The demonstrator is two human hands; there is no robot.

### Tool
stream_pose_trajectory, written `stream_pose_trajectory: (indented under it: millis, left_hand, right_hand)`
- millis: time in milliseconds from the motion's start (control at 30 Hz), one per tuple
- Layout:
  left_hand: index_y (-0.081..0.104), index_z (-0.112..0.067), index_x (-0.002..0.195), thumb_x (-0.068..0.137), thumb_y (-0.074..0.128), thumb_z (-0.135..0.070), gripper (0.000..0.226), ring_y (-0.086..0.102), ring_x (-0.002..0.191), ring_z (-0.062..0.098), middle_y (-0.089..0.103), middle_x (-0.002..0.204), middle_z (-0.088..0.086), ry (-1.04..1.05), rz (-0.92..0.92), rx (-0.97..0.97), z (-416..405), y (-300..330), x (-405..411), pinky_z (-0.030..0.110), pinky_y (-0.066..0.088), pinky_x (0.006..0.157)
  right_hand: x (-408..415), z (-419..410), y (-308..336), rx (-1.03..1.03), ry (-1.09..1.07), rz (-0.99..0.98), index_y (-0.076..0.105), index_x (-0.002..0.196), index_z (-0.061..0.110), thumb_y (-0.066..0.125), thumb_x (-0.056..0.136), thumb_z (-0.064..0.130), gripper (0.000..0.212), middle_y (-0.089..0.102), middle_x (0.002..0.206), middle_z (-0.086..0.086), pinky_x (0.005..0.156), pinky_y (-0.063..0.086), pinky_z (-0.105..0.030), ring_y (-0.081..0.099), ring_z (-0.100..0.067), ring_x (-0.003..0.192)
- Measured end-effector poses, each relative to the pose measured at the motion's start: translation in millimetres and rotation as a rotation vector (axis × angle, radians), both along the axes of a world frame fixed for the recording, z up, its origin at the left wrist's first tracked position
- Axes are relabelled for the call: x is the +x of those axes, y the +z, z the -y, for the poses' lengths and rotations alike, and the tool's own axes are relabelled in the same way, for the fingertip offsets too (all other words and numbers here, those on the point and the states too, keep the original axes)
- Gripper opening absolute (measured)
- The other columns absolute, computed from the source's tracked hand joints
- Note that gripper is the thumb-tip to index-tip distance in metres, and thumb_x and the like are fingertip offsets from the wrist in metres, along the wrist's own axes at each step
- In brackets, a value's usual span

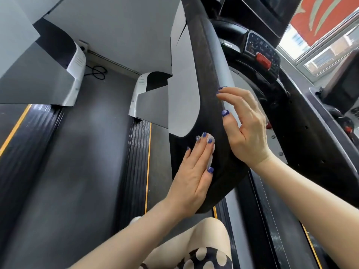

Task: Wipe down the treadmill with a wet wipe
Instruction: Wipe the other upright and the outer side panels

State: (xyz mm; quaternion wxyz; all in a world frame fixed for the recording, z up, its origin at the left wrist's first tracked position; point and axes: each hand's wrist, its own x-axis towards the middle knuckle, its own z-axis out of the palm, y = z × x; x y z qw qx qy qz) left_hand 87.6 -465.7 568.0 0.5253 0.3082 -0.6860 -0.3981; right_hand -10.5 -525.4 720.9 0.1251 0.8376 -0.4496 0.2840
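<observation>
- The left hand, low in the middle of the frame, lies flat with straight fingers pressing a wet wipe against the black padded handrail of the treadmill; only a white edge of the wipe shows past the fingertips and beside the thumb.
- The right hand, just above and to the right, is loosely open, its fingertips resting on the rail's edge where black padding meets a grey strip; it holds nothing and seems to steady the rail.
- The wipe looks thin, soft and limp, likely damp and a little slick. My judgement is that it handles best pinned under a flat palm and fingers, as it is here, since pinching a corner would let it bunch or slide out.
- The rail is stiff and fixed, with a slightly rough, dusty-looking surface, so it should take firm pressure without giving.
- Both forearms reach up from the bottom of the frame, the left from the lower middle, the right from the lower right, wrists nearly straight.
- Further out: the control panel with a red stop button sits at the upper right, and the treadmill's belt runs down the lower right.
- A neighbouring treadmill's belt fills the left, with a coiled cable on the floor at the upper left.
- A polka-dot garment shows at the bottom edge.
</observation>
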Motion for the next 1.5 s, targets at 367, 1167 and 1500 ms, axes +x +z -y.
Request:
stream_pose_trajectory:
  millis: [367, 1167, 1500]
  left_hand:
    - [0.015, -0.015, 0.160, 0.106, 0.030, -0.021, 0.056, 0.004, 0.156, 0.013, 0.008, 0.170, -0.002, -0.033, -0.017, -0.020, 0, 13, 9, 0.036, 0.004, 0.127]
    - [0.035, -0.002, 0.152, 0.102, 0.042, -0.018, 0.053, 0.021, 0.154, 0.026, 0.025, 0.163, 0.017, 0.030, 0.209, -0.353, 85, 23, 33, 0.046, 0.026, 0.123]
    - [0.023, -0.003, 0.156, 0.104, 0.037, -0.022, 0.057, 0.016, 0.155, 0.027, 0.019, 0.167, 0.012, -0.121, 0.260, -0.431, 94, 24, 46, 0.045, 0.015, 0.126]
  right_hand:
    - [1, 6, 4, 0.033, -0.031, -0.060, 0.068, 0.116, 0.004, 0.055, 0.085, -0.002, 0.034, 0.060, 0.130, -0.012, 0.105, 0.043, -0.046, 0.055, -0.024, 0.125]
    - [-5, 113, 14, 0.114, -0.209, -0.003, 0.071, 0.113, 0.005, 0.048, 0.089, -0.001, 0.033, 0.057, 0.134, -0.011, 0.107, 0.041, -0.034, 0.053, -0.022, 0.127]
    - [-3, 110, 14, 0.062, -0.355, 0.032, 0.071, 0.107, 0.001, 0.048, 0.087, -0.007, 0.032, 0.060, 0.128, -0.017, 0.102, 0.034, -0.007, 0.056, -0.022, 0.121]
